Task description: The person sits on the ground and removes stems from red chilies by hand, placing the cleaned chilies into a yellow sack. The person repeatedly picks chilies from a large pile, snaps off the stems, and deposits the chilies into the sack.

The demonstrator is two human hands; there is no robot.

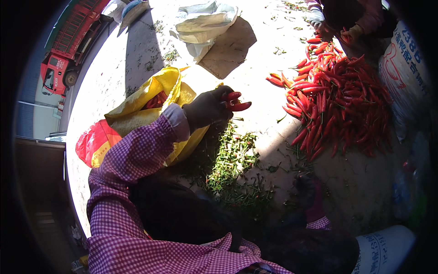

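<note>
My left hand (208, 107), in a dark glove, grips red chili peppers (240, 107) whose tips stick out past the fingers. It is in front of the mouth of a yellow woven sack (143, 118), where more red peppers (155, 100) show inside. My right hand (305, 190), also dark-gloved, is low in the shade below a large heap of red chili peppers (342, 102). Shadow hides its fingers, so whether it holds anything is unclear. Between the hands, a pile of green pepper stems (232, 159) covers the ground.
Another person's gloved hands (351, 34) handle peppers at the heap's far side. A full white printed sack (403, 72) stands right of the heap. A whitish sack (205, 27) stands ahead, and a red-and-yellow bag (97, 142) lies left. A red truck (60, 72) is parked beyond.
</note>
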